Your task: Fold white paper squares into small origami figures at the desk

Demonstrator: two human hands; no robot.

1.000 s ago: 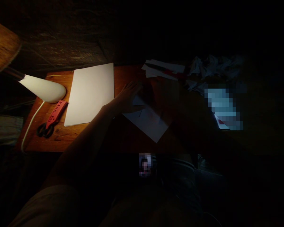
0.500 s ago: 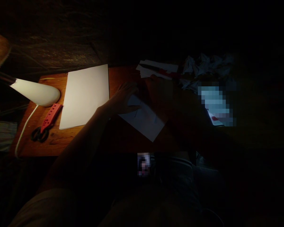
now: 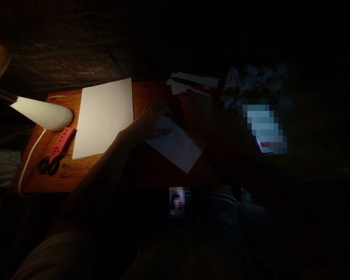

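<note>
Overlapping paper [image 3: 186, 153] (probably light, easily creased, best held by near edges), the left hand [image 3: 153, 118] lies part-open; right hand [image 3: 194, 105], too dark to tell.

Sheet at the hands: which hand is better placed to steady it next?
Probably the left hand: it's spread open and overlaps the sheet. The right hand looks curled; too dark to confirm contact.

On the brown wooden table [image 3: 72, 167], white rectangular paper [image 3: 103, 116] lies right of the white tapered lamp base [image 3: 48, 113] and red, black-handled scissors [image 3: 61, 144]. The white angular paper sheet [image 3: 182, 149] lies farther right, before white paper strips [image 3: 204, 79] and left of the lit rectangular screen [image 3: 261, 126].
</note>
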